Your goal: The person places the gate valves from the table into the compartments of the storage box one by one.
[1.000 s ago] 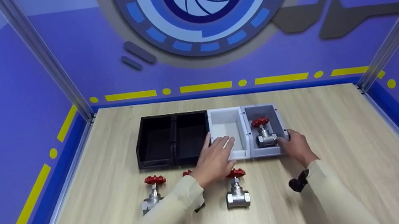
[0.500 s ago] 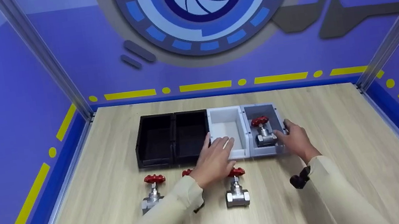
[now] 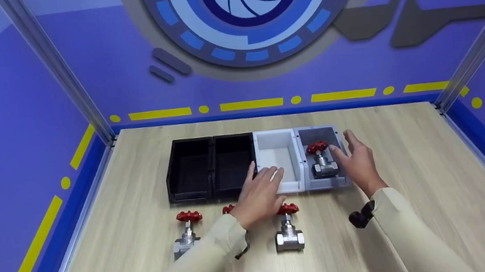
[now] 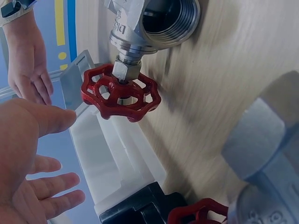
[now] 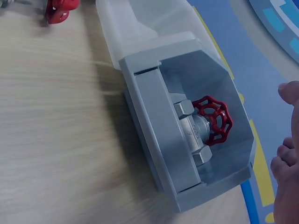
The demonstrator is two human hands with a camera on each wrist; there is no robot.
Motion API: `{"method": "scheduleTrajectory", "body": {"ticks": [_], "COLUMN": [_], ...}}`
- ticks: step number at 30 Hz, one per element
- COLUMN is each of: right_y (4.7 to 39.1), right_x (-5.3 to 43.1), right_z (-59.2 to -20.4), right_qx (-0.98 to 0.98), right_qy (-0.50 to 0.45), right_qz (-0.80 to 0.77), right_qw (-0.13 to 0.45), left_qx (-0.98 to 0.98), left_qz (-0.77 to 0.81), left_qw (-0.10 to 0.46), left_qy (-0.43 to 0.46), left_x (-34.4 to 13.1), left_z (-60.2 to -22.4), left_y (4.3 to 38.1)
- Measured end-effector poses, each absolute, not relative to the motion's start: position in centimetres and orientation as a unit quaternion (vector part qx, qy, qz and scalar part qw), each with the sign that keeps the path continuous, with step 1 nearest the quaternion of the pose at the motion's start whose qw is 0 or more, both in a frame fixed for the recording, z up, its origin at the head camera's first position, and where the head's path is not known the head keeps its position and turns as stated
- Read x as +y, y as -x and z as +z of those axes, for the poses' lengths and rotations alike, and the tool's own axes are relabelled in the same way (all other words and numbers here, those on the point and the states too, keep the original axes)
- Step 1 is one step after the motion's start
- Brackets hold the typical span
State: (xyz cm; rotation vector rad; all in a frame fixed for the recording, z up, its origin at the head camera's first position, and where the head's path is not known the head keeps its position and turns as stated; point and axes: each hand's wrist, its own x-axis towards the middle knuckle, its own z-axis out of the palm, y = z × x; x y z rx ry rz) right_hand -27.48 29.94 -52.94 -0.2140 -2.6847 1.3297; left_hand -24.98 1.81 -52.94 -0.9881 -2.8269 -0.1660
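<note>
A gate valve with a red handwheel (image 3: pixel 324 169) lies in the grey bin (image 5: pixel 170 135) at the right end of a row of bins. My right hand (image 3: pixel 360 164) is spread beside that bin's right wall, its thumb over the rim near the valve; it holds nothing. My left hand (image 3: pixel 260 195) hovers with extended fingers over the front of the white bin (image 3: pixel 274 143), also holding nothing. Under and beside it on the table are a right valve (image 3: pixel 289 241), a left valve (image 3: pixel 187 246) partly behind my sleeve, and a mostly hidden middle valve (image 3: pixel 228 209).
Two black bins (image 3: pixel 188 169) adjoin the white one on the left. The bins stand on a wooden table (image 3: pixel 390 143), with blue printed panels (image 3: pixel 120 77) and metal posts (image 3: pixel 58 72) around it.
My right hand has let go of the grey bin's right edge and shifted slightly up and away, fingers spreading. The left hand and the valves have stayed in place.
</note>
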Motion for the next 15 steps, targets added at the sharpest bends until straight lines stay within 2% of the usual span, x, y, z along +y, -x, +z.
{"method": "scheduleTrajectory", "body": {"ticks": [15], "right_y": [27.7], "right_x": [27.7], "right_z": [-53.6], "right_qx": [-0.889], "right_qy": [0.044], "right_qz": [0.455], "right_qw": [0.04], "left_qx": [-0.939], "left_qz": [-0.05], "left_qw": [0.083], "left_qy": [0.331], "left_x": [1.4], "left_z": [-52.9], "left_y": [24.4]}}
